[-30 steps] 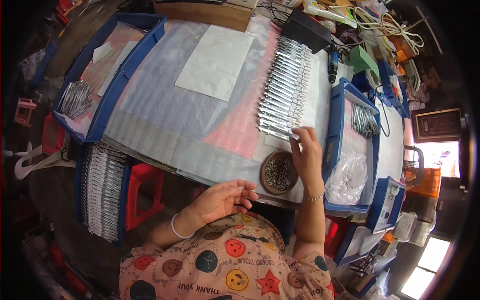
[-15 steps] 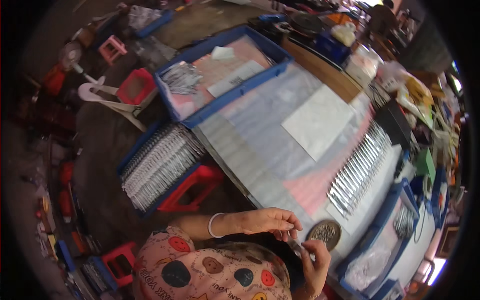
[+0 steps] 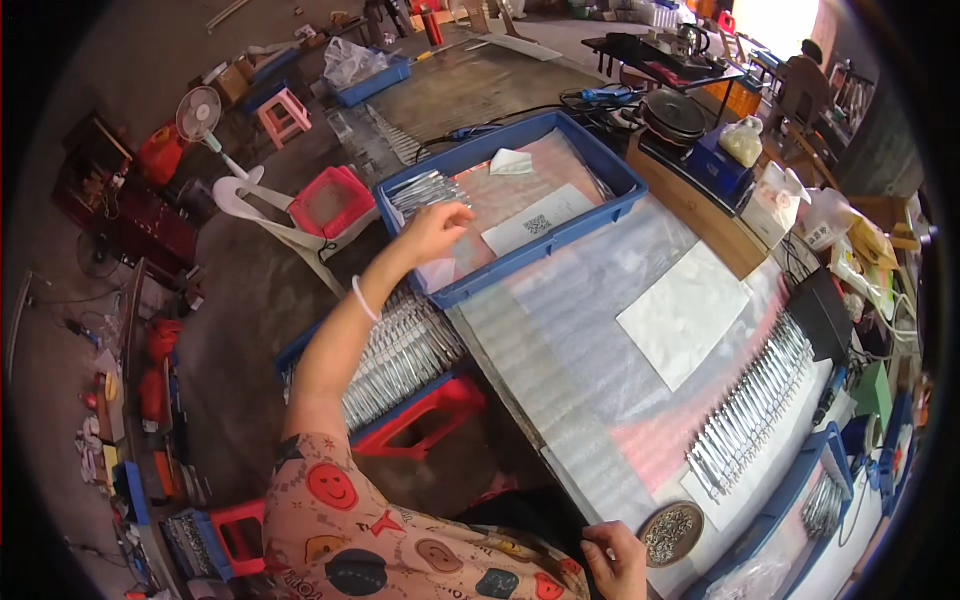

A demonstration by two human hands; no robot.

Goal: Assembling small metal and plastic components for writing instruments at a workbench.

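Note:
My left hand [image 3: 437, 230] is stretched over the near left part of a large blue tray [image 3: 540, 250], fingers bent inward. It is right beside a heap of shiny slender metal pieces [image 3: 428, 190] in that tray. Whether one is between the fingers I cannot make out. Low in the view, my right hand [image 3: 615, 560] is closed with its fingers curled, and what it may hold is hidden. Just right of it stands a round bowl [image 3: 655, 518] full of small metal parts. Farther right, a long row of slim metal pieces [image 3: 750, 405] lies side by side on white sheeting.
A white sheet [image 3: 685, 315] lies on the covered table. Left of the table, a blue crate [image 3: 400, 360] of metal pieces rests by a red stool [image 3: 425, 425]. Another blue tray [image 3: 765, 525] is at the right edge. A fan [image 3: 200, 115] and white chair [image 3: 245, 205] stand farther left.
My left hand has moved from beside my right hand near the bowl, up and left to the blue tray. My right hand is lower now. The whole view has shifted.

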